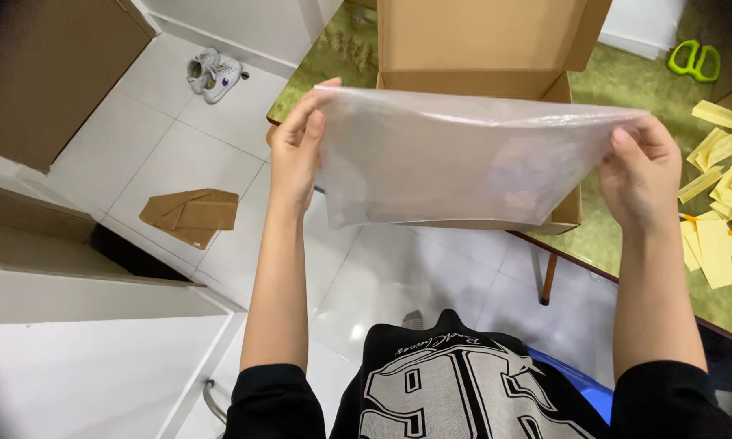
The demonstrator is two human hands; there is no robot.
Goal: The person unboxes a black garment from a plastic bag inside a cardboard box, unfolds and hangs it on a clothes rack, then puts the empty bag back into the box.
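I hold a clear plastic bag (pixel 455 158) stretched flat in front of me. My left hand (pixel 297 146) pinches its upper left corner and my right hand (pixel 638 175) grips its right edge. Behind the bag stands an open brown cardboard box (pixel 480 41) on a green-topped table (pixel 626 81), its lid flap raised. The bag hides most of the box's inside.
Several yellow paper strips (pixel 719 203) lie on the table at the right, with green scissors (pixel 694 61) at the far right. On the white tiled floor are a flattened piece of cardboard (pixel 191 215) and white shoes (pixel 213 75). A large brown panel (pixel 49 73) stands at the left.
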